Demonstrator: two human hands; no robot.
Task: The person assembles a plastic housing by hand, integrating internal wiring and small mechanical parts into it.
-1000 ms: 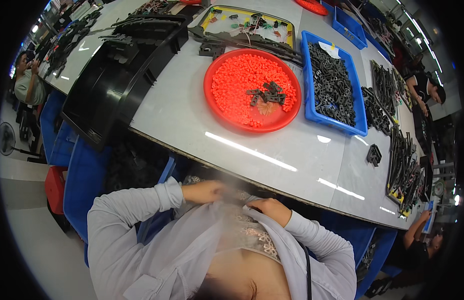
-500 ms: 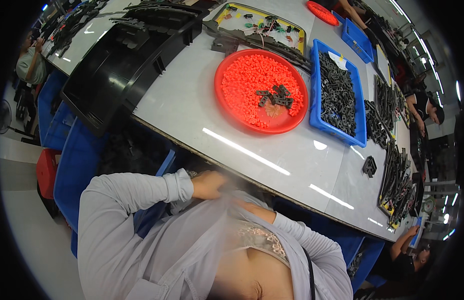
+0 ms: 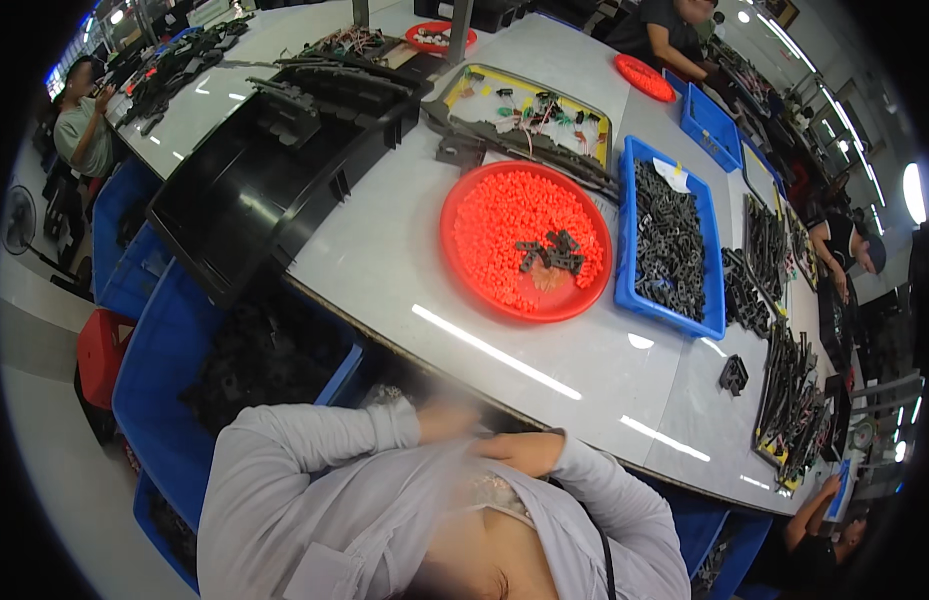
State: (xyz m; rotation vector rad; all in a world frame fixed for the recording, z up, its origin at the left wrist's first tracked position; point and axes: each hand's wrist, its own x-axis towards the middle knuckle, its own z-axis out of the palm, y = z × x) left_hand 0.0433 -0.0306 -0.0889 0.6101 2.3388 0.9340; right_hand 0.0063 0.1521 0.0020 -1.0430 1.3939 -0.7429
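Both my hands are at the front of my light grey shirt [image 3: 359, 500], just below the table edge. My left hand [image 3: 446, 420] is smeared by motion against the cloth, so its fingers cannot be made out. My right hand [image 3: 524, 452] is closed at the upper edge of the shirt, its fingertips partly hidden by the fabric. Beyond the hands, a round red tray [image 3: 504, 311] holds small orange-red pieces [image 3: 499, 215] with several black plastic parts [image 3: 556, 250] on top. Neither hand touches anything on the table.
A blue bin [image 3: 674, 322] of black parts stands right of the tray. A large black plastic housing [image 3: 224, 205] overhangs the table's left edge. Blue crates [image 3: 154, 370] sit below. Wired panels [image 3: 529, 110] lie farther back. Other people [image 3: 84, 130] work around the tables.
The view has shifted, so the table and its trays appear lower. My left hand has gone from a clear closed grip to a blur; my right hand shows more fully at the shirt.
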